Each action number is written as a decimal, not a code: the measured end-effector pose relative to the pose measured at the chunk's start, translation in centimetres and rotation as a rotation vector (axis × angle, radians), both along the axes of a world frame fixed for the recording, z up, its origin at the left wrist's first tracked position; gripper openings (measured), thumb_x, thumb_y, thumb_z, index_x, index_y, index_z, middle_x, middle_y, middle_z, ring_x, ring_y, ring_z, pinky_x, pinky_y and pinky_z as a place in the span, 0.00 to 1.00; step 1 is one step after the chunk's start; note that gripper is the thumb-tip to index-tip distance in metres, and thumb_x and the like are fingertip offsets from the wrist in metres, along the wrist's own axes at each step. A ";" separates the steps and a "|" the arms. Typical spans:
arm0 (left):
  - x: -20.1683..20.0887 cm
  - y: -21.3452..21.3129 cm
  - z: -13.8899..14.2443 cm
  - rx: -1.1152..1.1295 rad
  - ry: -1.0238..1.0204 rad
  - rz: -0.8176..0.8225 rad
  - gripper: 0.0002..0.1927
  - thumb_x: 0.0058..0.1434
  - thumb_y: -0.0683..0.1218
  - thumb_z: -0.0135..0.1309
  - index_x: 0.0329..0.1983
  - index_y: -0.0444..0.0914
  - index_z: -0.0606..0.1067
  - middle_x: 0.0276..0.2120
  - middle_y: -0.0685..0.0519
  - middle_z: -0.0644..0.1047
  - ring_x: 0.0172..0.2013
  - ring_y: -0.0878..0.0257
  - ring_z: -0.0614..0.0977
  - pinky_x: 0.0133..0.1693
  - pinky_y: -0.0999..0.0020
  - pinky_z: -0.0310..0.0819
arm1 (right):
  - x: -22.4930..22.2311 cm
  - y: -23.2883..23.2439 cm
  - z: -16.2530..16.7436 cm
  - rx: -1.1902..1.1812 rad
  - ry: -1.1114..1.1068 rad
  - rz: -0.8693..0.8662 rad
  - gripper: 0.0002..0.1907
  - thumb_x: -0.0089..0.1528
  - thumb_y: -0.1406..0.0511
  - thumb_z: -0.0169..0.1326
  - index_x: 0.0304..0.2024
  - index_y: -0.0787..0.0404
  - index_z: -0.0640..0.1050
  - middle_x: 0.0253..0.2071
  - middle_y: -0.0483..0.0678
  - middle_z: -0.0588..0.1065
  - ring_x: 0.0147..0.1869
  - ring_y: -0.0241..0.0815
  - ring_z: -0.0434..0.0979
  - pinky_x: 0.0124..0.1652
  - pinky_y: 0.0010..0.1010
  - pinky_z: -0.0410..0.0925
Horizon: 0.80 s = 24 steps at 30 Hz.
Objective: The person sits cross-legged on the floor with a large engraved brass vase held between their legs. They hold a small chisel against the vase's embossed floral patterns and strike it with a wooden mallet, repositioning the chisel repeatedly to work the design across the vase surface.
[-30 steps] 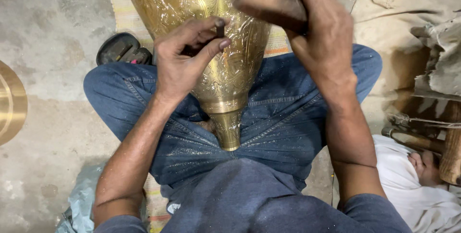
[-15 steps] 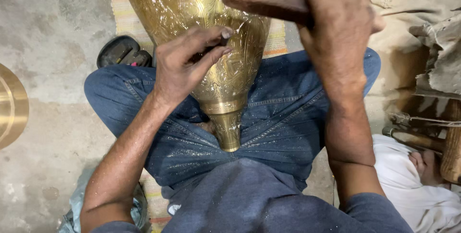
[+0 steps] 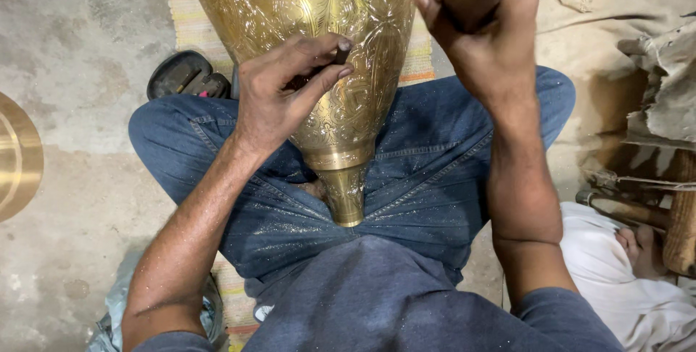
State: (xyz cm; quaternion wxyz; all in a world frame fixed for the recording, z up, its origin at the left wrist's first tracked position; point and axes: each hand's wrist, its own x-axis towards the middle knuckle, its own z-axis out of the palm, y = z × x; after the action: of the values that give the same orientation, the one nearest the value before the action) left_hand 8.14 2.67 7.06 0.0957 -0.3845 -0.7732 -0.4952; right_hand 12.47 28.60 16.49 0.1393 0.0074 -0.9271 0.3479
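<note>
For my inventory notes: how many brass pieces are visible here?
2: an engraved brass vessel on the person's lap, and a brass disc cut by the left edge. Others may be out of frame.

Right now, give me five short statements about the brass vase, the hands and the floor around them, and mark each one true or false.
1. The brass vase lies across the person's lap with its narrow end pointing toward the body. True.
2. The left hand pinches a thin dark tool against the vase. True.
3. The right hand rests open and flat on the jeans. False: it is raised beside the vase, closed around a wooden handle.
4. The vase surface is plain and smooth. False: it is covered with engraved patterns.
5. A dark sandal lies on the floor beside the left knee. True.
</note>
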 end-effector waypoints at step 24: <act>-0.2 0.1 0.4 -0.001 0.008 -0.019 0.14 0.68 0.43 0.66 0.55 0.37 0.79 0.43 0.50 0.83 0.41 0.63 0.87 0.41 0.71 0.86 | 1.6 0.7 -2.1 0.083 0.184 0.193 0.17 0.61 0.78 0.60 0.49 0.65 0.72 0.40 0.53 0.76 0.44 0.47 0.79 0.43 0.38 0.72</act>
State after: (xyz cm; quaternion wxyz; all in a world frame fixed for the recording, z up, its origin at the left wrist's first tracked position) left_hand 7.92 2.72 7.45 0.0941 -0.3940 -0.7692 -0.4942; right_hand 14.06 29.29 14.41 0.1892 0.1341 -0.9189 0.3191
